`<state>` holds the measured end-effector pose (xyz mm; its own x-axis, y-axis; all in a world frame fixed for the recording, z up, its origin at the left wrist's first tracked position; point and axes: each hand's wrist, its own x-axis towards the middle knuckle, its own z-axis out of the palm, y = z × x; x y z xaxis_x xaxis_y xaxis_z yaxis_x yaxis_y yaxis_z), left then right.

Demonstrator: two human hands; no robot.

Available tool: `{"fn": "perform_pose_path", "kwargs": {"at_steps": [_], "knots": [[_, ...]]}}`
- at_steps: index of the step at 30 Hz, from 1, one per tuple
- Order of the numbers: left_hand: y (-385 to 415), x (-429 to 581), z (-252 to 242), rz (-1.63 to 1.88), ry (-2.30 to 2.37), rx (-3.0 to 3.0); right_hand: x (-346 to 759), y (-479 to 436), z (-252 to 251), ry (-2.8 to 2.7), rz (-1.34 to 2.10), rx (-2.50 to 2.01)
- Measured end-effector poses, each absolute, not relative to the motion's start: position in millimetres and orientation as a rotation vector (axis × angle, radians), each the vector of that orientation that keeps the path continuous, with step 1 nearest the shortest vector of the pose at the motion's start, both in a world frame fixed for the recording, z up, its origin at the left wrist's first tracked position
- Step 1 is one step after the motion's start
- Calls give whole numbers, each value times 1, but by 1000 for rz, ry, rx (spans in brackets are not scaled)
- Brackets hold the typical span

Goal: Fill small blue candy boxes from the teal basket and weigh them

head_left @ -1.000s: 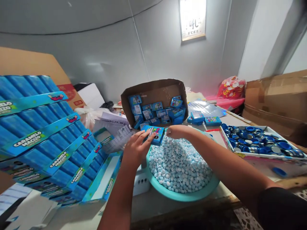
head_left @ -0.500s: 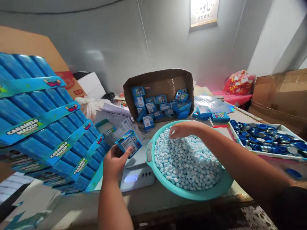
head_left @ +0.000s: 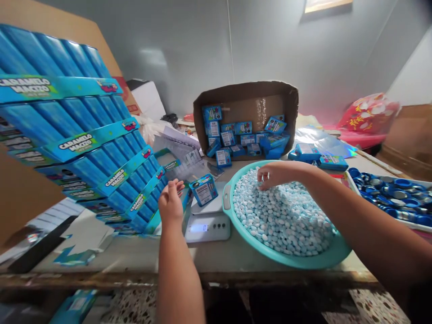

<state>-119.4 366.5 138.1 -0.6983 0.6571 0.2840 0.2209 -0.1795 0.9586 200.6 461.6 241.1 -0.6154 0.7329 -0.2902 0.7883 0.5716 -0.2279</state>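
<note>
My left hand [head_left: 171, 198] is raised just left of a small blue candy box [head_left: 204, 191]. Its fingers are loosely curled and apart, with nothing in them. The box stands tilted on the platform of a white kitchen scale [head_left: 208, 227], whose display reads 0. To the right, a turquoise basin [head_left: 227, 198] is full of pale blue and white candies [head_left: 286, 222]. My right hand [head_left: 272, 173] is bent over the candies near the basin's far left side, fingers closed and fingertips down at the heap. Whatever lies inside those fingers is hidden.
Stacked blue display cartons [head_left: 81, 144] lean at the left. Behind the basin, a cardboard box [head_left: 246, 96] lies on its side with several blue boxes in it. More blue boxes [head_left: 332, 162] lie right of it, near a tray of blue-and-silver lids [head_left: 393, 193].
My left hand has let go of the blue candy box, which now stands on the scale. My right hand stays at the candies, its fingers slightly shifted. The view has tilted down and turned left.
</note>
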Motion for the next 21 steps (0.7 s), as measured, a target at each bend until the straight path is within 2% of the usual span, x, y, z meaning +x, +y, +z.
{"fn": "perform_pose_path", "kwargs": {"at_steps": [11, 21], "knots": [[367, -123, 141, 2226, 1739, 763, 204, 473, 233, 2495, -692, 1278], [365, -124, 144, 2280, 1703, 670, 208, 472, 234, 2533, -722, 1263]]}}
